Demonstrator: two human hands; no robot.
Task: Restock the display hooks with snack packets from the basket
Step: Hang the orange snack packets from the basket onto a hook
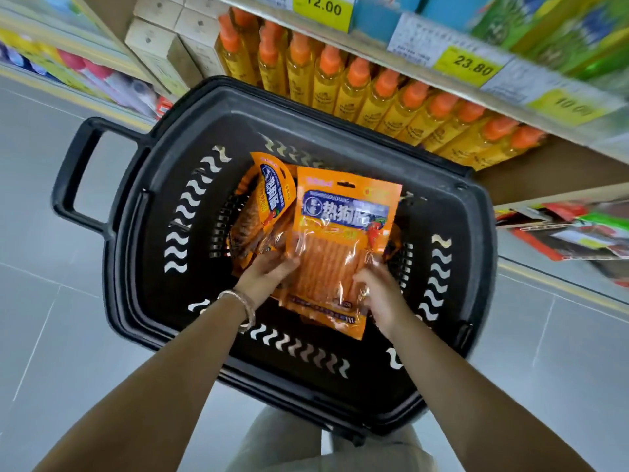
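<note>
A black plastic basket (163, 172) stands on the floor below me, holding several orange snack packets. The top packet (343, 233) is flat and faces up, with a blue label and a hang hole at its upper edge. My right hand (377, 294) grips its lower right corner. My left hand (269, 270) holds its lower left edge, fingers curled under it. A second packet (272, 192) lies tilted to the left behind it, and others are partly hidden beneath. No display hooks are in view.
Shelves run along the right: yellow bottles with orange caps (374, 93), beige cartons (163, 46), yellow price tags (469, 66). A lower shelf holds colourful packets (571, 233). The basket's handle (78, 178) sticks out left. Grey tiled floor (51, 318) surrounds it.
</note>
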